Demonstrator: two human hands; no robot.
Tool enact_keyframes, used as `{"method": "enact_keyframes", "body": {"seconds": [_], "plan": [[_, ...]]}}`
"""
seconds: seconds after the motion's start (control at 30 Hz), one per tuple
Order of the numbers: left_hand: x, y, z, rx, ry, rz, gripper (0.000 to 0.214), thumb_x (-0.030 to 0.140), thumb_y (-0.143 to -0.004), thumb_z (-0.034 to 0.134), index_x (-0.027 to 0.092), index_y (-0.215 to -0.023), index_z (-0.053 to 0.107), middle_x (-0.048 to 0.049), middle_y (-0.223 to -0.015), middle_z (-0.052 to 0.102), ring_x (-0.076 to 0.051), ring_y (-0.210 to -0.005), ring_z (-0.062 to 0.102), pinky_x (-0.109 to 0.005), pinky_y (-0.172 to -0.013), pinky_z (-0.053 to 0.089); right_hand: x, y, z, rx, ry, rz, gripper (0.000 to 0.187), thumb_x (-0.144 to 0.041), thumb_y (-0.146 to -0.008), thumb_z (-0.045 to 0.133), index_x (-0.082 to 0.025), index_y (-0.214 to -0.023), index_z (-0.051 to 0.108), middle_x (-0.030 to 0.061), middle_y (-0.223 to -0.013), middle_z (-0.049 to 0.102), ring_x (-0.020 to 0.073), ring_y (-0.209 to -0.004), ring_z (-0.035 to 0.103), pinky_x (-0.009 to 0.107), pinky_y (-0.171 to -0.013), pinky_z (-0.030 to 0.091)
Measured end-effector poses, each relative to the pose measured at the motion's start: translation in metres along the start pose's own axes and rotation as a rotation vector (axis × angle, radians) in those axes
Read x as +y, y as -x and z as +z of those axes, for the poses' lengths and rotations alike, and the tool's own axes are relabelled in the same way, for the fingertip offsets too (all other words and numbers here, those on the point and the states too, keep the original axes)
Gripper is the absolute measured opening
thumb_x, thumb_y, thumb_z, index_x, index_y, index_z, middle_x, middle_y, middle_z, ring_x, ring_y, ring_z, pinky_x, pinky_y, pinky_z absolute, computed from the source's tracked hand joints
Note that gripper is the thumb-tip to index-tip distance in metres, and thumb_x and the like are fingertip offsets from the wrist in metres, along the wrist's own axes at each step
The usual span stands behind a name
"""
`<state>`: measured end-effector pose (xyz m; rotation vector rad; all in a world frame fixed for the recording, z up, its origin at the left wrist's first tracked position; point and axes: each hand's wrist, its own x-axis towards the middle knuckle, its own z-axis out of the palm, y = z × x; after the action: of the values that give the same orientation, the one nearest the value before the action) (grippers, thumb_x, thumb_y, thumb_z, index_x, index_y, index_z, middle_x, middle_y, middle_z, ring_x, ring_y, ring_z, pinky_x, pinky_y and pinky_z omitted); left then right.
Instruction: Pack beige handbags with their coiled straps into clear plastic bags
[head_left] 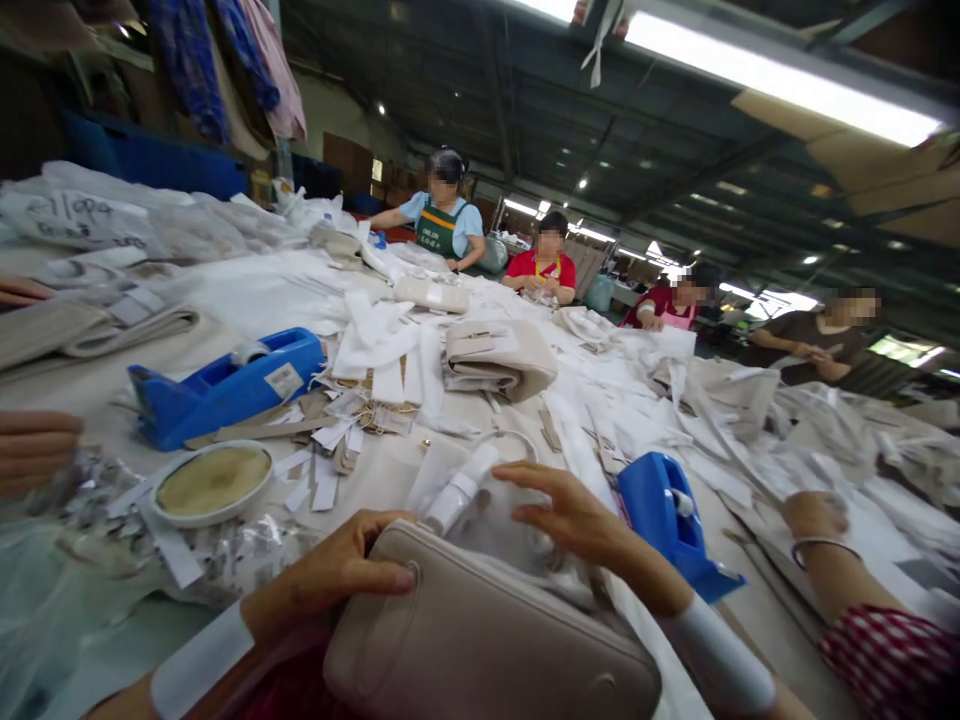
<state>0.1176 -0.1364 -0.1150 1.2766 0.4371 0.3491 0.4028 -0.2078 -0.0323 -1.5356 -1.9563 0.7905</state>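
A beige leather handbag [480, 650] lies in front of me at the table's near edge. My left hand [330, 575] grips its upper left corner, thumb pressed along the top seam. My right hand [577, 520] rests over the bag's top with fingers stretched out on a clear plastic wrapping [510, 525]. A white rolled paper piece [461, 490] lies just beyond the bag, near my right fingertips. Both wrists wear white cuffs.
A blue tape dispenser [225, 385] stands at the left, another blue dispenser [671, 520] at my right. A round white dish [214, 483] sits nearby. White paper strips, tags and folded beige bags cover the table. Other people's hands show at the left edge and at the right; several workers sit opposite.
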Motion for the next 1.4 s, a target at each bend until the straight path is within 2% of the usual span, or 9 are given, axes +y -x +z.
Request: {"method": "enact_keyframes", "body": {"seconds": [0.13, 0.27, 0.4, 0.57, 0.83, 0.93, 1.03, 1.17, 1.4], "plan": [[-0.005, 0.001, -0.002, -0.004, 0.008, -0.003, 0.045, 0.046, -0.065, 0.08, 0.011, -0.09, 0.065, -0.0014, -0.077, 0.061, -0.015, -0.072, 0.054, -0.022, -0.063, 0.04, 0.017, 0.063, -0.006, 0.537, -0.396, 0.259, 0.039, -0.042, -0.085, 0.066, -0.025, -0.12, 0.063, 0.0077, -0.123, 0.065, 0.0267, -0.116, 0.06, 0.045, -0.107, 0.042], [-0.005, 0.001, -0.002, -0.013, 0.059, 0.001, 0.042, 0.043, -0.064, 0.081, 0.012, -0.088, 0.064, 0.0004, -0.077, 0.059, -0.013, -0.071, 0.052, -0.02, -0.062, 0.039, 0.032, 0.124, 0.023, 0.731, -0.557, 0.432, 0.056, -0.064, -0.079, 0.066, -0.022, -0.117, 0.062, 0.0111, -0.113, 0.068, 0.0298, -0.111, 0.062, 0.043, -0.102, 0.046], [-0.001, 0.001, -0.001, 0.012, 0.064, -0.001, 0.041, 0.043, -0.063, 0.081, 0.012, -0.084, 0.063, 0.0011, -0.073, 0.057, -0.012, -0.067, 0.05, -0.02, -0.06, 0.037, 0.017, 0.14, 0.049, 0.639, -0.64, 0.372, 0.091, -0.078, -0.063, 0.069, -0.024, -0.135, 0.054, 0.0122, -0.119, 0.067, 0.0386, -0.127, 0.051, 0.048, -0.108, 0.041], [0.003, 0.003, 0.007, 0.042, 0.133, -0.026, 0.042, 0.041, -0.062, 0.081, 0.013, -0.087, 0.062, 0.0004, -0.075, 0.058, -0.013, -0.069, 0.052, -0.02, -0.062, 0.039, -0.004, 0.129, 0.047, 0.549, -0.576, 0.391, 0.108, -0.063, -0.048, 0.085, -0.037, -0.144, 0.043, 0.0052, -0.117, 0.069, 0.0424, -0.126, 0.052, 0.053, -0.105, 0.041], [-0.008, 0.009, 0.008, 0.119, 0.152, -0.075, 0.066, 0.041, -0.063, 0.079, 0.024, -0.119, 0.048, -0.0008, -0.102, 0.063, -0.022, -0.093, 0.058, -0.027, -0.079, 0.046, 0.025, 0.135, 0.054, 0.621, -0.793, 0.481, 0.085, -0.076, -0.062, 0.07, -0.03, -0.131, 0.054, 0.0093, -0.122, 0.067, 0.0368, -0.121, 0.057, 0.044, -0.1, 0.046], [-0.007, 0.01, 0.007, 0.077, 0.07, -0.031, 0.064, 0.045, -0.069, 0.074, 0.027, -0.12, 0.039, -0.0002, -0.101, 0.061, -0.021, -0.088, 0.059, -0.027, -0.073, 0.047, 0.032, 0.139, 0.047, 0.637, -0.811, 0.541, 0.055, -0.059, -0.067, 0.077, -0.028, -0.109, 0.06, 0.0091, -0.117, 0.068, 0.0313, -0.116, 0.06, 0.038, -0.094, 0.048], [-0.005, 0.013, 0.009, 0.093, -0.076, 0.04, 0.063, 0.048, -0.073, 0.07, 0.029, -0.121, 0.033, -0.0007, -0.104, 0.059, -0.022, -0.09, 0.059, -0.029, -0.074, 0.048, 0.037, 0.137, 0.03, 0.427, -0.887, 0.571, 0.038, -0.039, -0.067, 0.081, -0.024, -0.097, 0.062, 0.0085, -0.111, 0.069, 0.0289, -0.107, 0.063, 0.036, -0.087, 0.05], [-0.01, 0.016, 0.015, 0.188, -0.175, 0.147, 0.056, 0.045, -0.08, 0.063, 0.029, -0.121, 0.028, -0.0043, -0.117, 0.055, -0.025, -0.101, 0.058, -0.034, -0.084, 0.047, 0.034, 0.124, 0.008, 0.119, -0.896, 0.653, 0.043, -0.024, -0.063, 0.074, -0.02, -0.105, 0.069, 0.0077, -0.109, 0.07, 0.0268, -0.106, 0.064, 0.033, -0.09, 0.049], [-0.021, 0.021, 0.032, 0.442, -0.336, 0.338, 0.048, 0.033, -0.077, 0.064, 0.025, -0.114, 0.035, -0.0074, -0.124, 0.05, -0.026, -0.116, 0.048, -0.036, -0.099, 0.038, 0.014, 0.111, 0.01, 0.002, -0.917, 0.757, 0.036, -0.031, -0.071, 0.072, -0.021, -0.105, 0.076, 0.0075, -0.094, 0.076, 0.0286, -0.086, 0.071, 0.036, -0.08, 0.056]]}}
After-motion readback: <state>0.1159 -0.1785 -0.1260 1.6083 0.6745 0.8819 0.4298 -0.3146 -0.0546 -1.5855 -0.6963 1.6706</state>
